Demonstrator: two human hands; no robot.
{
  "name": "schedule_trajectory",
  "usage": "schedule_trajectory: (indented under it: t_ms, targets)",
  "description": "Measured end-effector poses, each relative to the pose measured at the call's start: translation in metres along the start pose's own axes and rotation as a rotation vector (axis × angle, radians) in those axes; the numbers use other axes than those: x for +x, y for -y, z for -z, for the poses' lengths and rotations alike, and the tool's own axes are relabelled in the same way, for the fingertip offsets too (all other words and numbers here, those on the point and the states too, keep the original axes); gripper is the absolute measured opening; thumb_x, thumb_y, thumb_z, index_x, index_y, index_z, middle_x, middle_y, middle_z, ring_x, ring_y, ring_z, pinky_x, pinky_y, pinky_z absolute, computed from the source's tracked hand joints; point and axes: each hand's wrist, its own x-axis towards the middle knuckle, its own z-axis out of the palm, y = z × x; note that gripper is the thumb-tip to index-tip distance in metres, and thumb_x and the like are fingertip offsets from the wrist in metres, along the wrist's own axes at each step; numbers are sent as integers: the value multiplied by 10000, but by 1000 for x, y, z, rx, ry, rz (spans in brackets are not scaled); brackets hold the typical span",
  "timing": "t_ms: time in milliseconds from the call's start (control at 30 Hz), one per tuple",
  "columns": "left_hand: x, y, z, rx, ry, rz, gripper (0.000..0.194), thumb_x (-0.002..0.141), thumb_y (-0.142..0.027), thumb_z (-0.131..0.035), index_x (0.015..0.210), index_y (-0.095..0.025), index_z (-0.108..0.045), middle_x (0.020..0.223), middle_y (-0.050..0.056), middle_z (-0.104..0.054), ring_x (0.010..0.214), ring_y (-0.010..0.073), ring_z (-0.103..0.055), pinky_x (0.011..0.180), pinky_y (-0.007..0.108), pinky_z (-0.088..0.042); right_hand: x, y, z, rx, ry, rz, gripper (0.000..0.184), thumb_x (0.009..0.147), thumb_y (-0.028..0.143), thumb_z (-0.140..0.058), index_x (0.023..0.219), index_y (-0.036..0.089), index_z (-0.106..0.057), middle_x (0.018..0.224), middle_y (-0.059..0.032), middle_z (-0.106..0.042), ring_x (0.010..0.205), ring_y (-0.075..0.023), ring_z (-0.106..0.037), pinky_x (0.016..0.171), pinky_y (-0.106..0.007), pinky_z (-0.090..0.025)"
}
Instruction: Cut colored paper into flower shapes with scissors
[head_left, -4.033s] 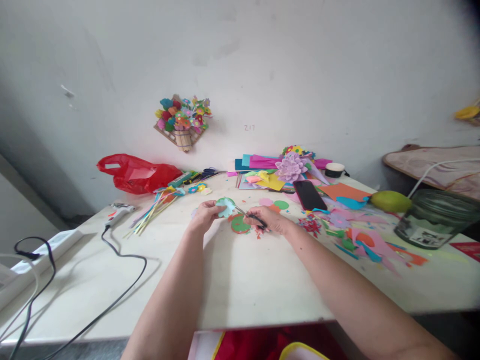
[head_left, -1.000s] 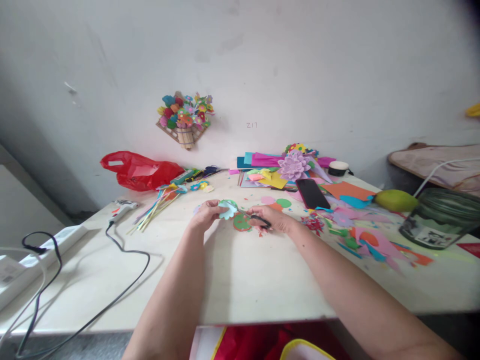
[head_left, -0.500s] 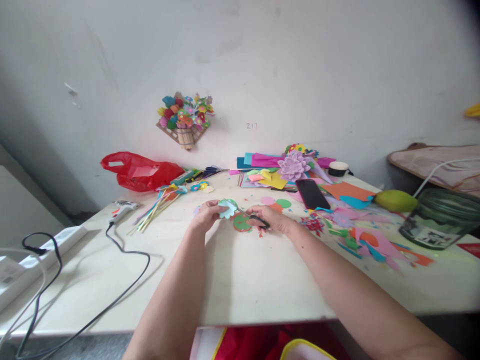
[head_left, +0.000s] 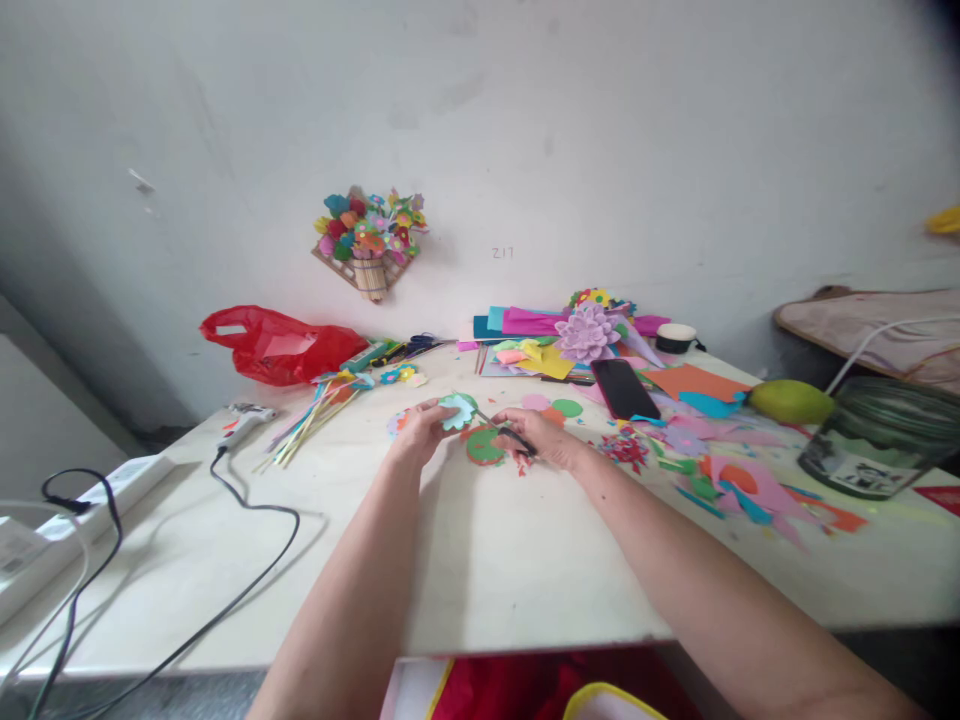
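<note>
Pinched in my left hand [head_left: 424, 430] is a light-blue flower-shaped cutout [head_left: 456, 411], with a green piece showing behind its far edge. My right hand [head_left: 538, 432] is closed around the handles of a pair of scissors [head_left: 516, 438]. Their blades point left toward the cutout's right side; whether they touch it is hard to make out. On the table just below the blades lies a green disc [head_left: 484, 447] with an orange rim. Orange and lilac cutouts [head_left: 396, 424] lie partly hidden behind my left hand.
A glue gun [head_left: 244, 428] with a black cord and a bundle of sticks [head_left: 319, 420] lie at left, before a red plastic bag [head_left: 285, 345]. At right are a phone [head_left: 625, 389], colourful scraps [head_left: 750, 490] and a glass jar [head_left: 874, 440].
My left hand has shifted slightly right and turned the light-blue cutout a little. More of the orange cutout shows beside it. My right hand with the scissors is nearly unmoved.
</note>
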Motion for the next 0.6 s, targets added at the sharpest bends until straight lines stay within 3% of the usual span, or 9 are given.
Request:
schedule_trajectory:
  t_ms: [267, 600]
  targets:
    - [2, 1, 0, 9, -31, -1, 186, 482, -168, -764, 632, -128, -663, 663, 40, -677, 613, 152, -608, 719, 363, -534, 1, 0, -1, 35, -17, -20, 416, 657, 359, -748, 957, 150, -550, 466, 94, -488, 320, -55, -415, 293, -165, -332]
    - [5, 5, 1, 96, -22, -39, 188, 495, -180, -772, 553, -147, -596, 567, -6, -615, 529, 103, -551, 569, 235, -442, -2, 6, 1, 28, -13, -65, 399, 687, 344, -710, 983, 139, -538, 454, 96, -490, 318, -82, -471, 304, -176, -342]
